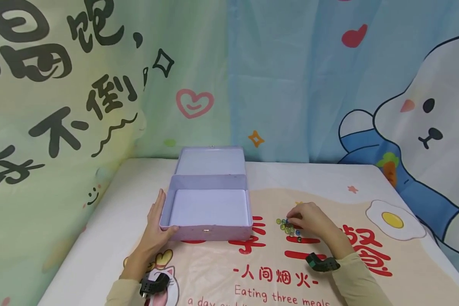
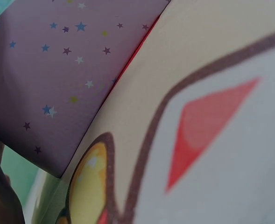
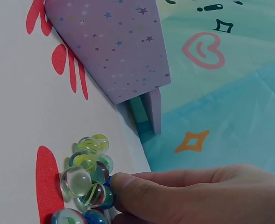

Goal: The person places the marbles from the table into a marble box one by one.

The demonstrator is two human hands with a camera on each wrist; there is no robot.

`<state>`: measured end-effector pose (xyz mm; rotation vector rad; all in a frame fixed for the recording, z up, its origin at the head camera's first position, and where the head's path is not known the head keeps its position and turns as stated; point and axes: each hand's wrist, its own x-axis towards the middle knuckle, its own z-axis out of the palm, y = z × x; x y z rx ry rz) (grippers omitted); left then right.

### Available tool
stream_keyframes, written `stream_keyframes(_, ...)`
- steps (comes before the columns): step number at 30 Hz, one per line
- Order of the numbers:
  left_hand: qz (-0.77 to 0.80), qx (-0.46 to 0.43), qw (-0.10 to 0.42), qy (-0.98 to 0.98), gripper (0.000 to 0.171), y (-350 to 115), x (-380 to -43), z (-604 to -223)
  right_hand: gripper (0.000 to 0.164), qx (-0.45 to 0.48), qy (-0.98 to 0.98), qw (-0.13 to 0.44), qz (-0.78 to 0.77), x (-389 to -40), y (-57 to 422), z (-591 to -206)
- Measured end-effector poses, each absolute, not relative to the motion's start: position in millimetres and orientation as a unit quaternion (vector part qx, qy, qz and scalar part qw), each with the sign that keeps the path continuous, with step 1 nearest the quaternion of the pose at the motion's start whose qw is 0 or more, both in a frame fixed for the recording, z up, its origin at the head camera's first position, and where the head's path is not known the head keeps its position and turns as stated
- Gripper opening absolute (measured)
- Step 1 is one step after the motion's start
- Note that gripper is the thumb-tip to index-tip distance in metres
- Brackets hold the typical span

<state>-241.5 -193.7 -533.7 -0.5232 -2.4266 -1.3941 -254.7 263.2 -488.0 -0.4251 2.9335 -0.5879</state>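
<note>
On my feed the right hand [image 1: 313, 219] has its thumb and fingertips bent down against the edge of a cluster of glass marbles [image 3: 76, 182]; a blue one shows right at the tips, but I cannot tell whether it is actually pinched or only touched. The marbles lie on the worktop [image 1: 149, 178], just ahead of the right fingers in my wrist view. Round as they are, they offer me no long axis, though the cluster itself trails from far left toward near right. What counts most, as I judge it, is that the open box [image 1: 229, 233] stands to the left of both fingers and marbles, so its right wall lies between them and the interior. The right hand is much the nearer to the marbles. My left hand [image 1: 154, 227] is at the far side of the box, fingers extended along its left wall and thumb at the front corner, touching rather than clenched. The box's longer side runs left to right; I see no marbles inside, just its pale floor, and the lid [image 1: 211, 160] is raised at the back
</note>
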Motion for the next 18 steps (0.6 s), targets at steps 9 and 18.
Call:
stream_keyframes(9,-0.487,-0.168,0.128,-0.848,0.124,-193.0,-245.7,-530.4,0.013,-0.137,0.971,0.060,-0.185,-258.2,262.1,-486.4)
stream_keyframes(18,-0.482,-0.155,0.112,-0.855,0.123,-193.9,-242.4,-528.8,0.014,-0.141,0.970,0.071,-0.186,-252.9,255.9,-484.9)
